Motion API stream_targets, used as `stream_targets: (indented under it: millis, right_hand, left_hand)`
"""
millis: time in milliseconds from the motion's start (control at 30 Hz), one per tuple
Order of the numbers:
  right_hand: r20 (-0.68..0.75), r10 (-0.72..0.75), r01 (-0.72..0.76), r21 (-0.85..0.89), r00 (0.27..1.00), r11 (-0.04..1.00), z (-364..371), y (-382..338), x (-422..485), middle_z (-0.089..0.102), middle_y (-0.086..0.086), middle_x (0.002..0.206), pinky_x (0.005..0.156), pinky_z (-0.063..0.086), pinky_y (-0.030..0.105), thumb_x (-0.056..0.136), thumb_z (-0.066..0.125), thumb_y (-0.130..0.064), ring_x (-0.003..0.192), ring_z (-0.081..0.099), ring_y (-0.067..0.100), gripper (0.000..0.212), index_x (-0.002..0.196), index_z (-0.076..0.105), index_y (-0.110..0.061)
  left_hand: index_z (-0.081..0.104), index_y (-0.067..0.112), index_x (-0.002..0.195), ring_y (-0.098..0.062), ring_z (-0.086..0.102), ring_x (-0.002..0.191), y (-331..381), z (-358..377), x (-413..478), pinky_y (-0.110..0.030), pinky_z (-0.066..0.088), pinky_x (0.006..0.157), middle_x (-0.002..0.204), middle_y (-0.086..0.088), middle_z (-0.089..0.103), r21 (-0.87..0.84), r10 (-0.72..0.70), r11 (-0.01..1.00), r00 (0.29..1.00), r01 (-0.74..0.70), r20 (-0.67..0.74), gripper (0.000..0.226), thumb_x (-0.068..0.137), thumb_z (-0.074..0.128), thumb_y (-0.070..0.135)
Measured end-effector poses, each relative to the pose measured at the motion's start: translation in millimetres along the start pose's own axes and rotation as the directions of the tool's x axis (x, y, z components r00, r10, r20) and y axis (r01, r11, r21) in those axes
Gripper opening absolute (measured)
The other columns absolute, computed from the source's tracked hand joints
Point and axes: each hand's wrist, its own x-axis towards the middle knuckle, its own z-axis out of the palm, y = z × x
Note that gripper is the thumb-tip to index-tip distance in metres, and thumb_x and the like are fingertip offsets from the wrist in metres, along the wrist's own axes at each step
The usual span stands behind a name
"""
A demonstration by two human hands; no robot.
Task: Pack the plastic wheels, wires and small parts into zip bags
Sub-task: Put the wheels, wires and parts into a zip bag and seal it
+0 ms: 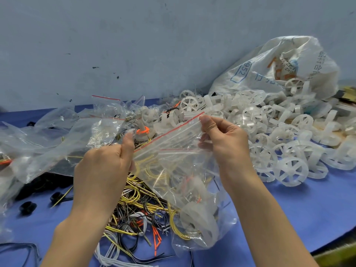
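- Where wires tangle on the desk, expect snagging.
- Above them, left hand and right hand each pinch the zip bag at its seal (thin, slippery film; grip the stiffer strip).
- Beyond, wheels lie heaped: light, rigid.

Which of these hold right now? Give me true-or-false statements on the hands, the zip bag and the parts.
1. The left hand and the right hand both pinch one zip bag at its red-striped top. True.
2. That zip bag is empty. False: a packed wheel and yellow wires show inside.
3. Loose wheels are piled on the right. True.
4. The wire pile lies on a green cover. False: the cover is blue.
5. The white sack sits far left. False: far right, behind the wheels.
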Motion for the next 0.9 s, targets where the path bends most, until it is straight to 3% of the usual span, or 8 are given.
stream_targets:
  millis: [167, 300, 433, 533, 667, 800, 900]
  right_hand:
    - [0.007, 0.004, -0.005, 0.036, 1.000, 0.999, 2.0, -2.4, -0.3, 0.062, -0.007, 0.058, 0.053, 0.053, 0.021, 0.088, 0.073, -0.026, 0.052, 0.057, 0.007, 0.010, 0.083, 0.074, -0.017]
    - [0.033, -0.034, 0.032, 0.055, 0.999, 0.998, 4.6, -6.2, -2.1, 0.063, -0.007, 0.060, 0.053, 0.051, 0.020, 0.087, 0.073, -0.027, 0.053, 0.057, 0.008, 0.012, 0.082, 0.073, -0.017]
    - [0.057, -0.116, 0.113, 0.064, 0.992, 0.992, 11.4, -15.8, -6.6, 0.064, -0.009, 0.062, 0.056, 0.052, 0.022, 0.088, 0.072, -0.028, 0.054, 0.058, 0.007, 0.010, 0.085, 0.073, -0.019]
    - [0.048, -0.201, 0.197, 0.085, 0.978, 0.977, 25.1, -30.7, -12.3, 0.063, -0.010, 0.062, 0.059, 0.052, 0.023, 0.089, 0.072, -0.027, 0.054, 0.056, 0.008, 0.010, 0.082, 0.074, -0.020]
    - [0.099, -0.269, 0.258, 0.117, 0.958, 0.959, 47.5, -51.7, -23.9, 0.062, -0.011, 0.063, 0.062, 0.053, 0.024, 0.088, 0.073, -0.032, 0.056, 0.055, 0.008, 0.012, 0.079, 0.077, -0.025]
    - [0.175, -0.274, 0.255, 0.123, 0.946, 0.959, 71.6, -62.7, -35.2, 0.061, -0.012, 0.065, 0.063, 0.054, 0.026, 0.087, 0.073, -0.036, 0.057, 0.055, 0.010, 0.013, 0.080, 0.078, -0.027]
    - [0.220, -0.257, 0.235, 0.125, 0.941, 0.964, 88.0, -65.7, -43.4, 0.061, -0.011, 0.066, 0.063, 0.053, 0.026, 0.081, 0.073, -0.043, 0.059, 0.055, 0.010, 0.019, 0.082, 0.077, -0.024]
  left_hand:
    - [0.049, 0.020, 0.037, -0.016, 0.052, 0.047, -5.7, 0.0, -0.4, -0.035, 0.040, 0.055, 0.038, 0.004, 0.048, -0.106, -0.039, 0.994, 0.999, 0.039, 0.005, 0.073, 0.099, 0.030, 0.054]
    - [0.063, 0.033, 0.055, -0.011, 0.052, 0.044, -8.9, -1.9, -0.1, -0.031, 0.043, 0.055, 0.044, 0.009, 0.057, -0.245, -0.078, 0.966, 0.997, 0.082, 0.023, 0.060, 0.101, 0.030, 0.055]
    - [0.061, 0.024, 0.053, -0.009, 0.050, 0.039, -8.9, -6.5, 1.2, -0.026, 0.034, 0.051, 0.042, 0.004, 0.055, -0.362, -0.107, 0.926, 0.994, 0.104, 0.011, 0.064, 0.101, 0.033, 0.056]
    - [0.058, 0.017, 0.056, -0.008, 0.048, 0.037, -8.8, -22.9, -3.1, -0.025, 0.039, 0.048, 0.044, -0.002, 0.055, -0.450, -0.118, 0.887, 0.993, 0.102, -0.006, 0.069, 0.096, 0.033, 0.067]
    - [0.055, 0.026, 0.056, -0.003, 0.041, 0.036, -6.6, -62.5, -13.8, -0.014, 0.032, 0.041, 0.043, 0.001, 0.051, -0.502, -0.022, 0.865, 1.000, 0.012, -0.014, 0.064, 0.087, 0.034, 0.077]
    - [0.051, 0.027, 0.062, -0.003, 0.041, 0.040, -11.2, -108.4, -17.3, -0.017, 0.031, 0.042, 0.045, 0.008, 0.049, -0.479, 0.118, 0.876, 0.989, -0.062, 0.090, 0.060, 0.084, 0.034, 0.080]
    - [0.048, 0.020, 0.067, -0.015, 0.044, 0.042, -15.3, -139.2, -16.2, -0.023, 0.034, 0.042, 0.051, -0.003, 0.052, -0.452, 0.167, 0.888, 0.974, -0.080, 0.156, 0.061, 0.085, 0.039, 0.077]
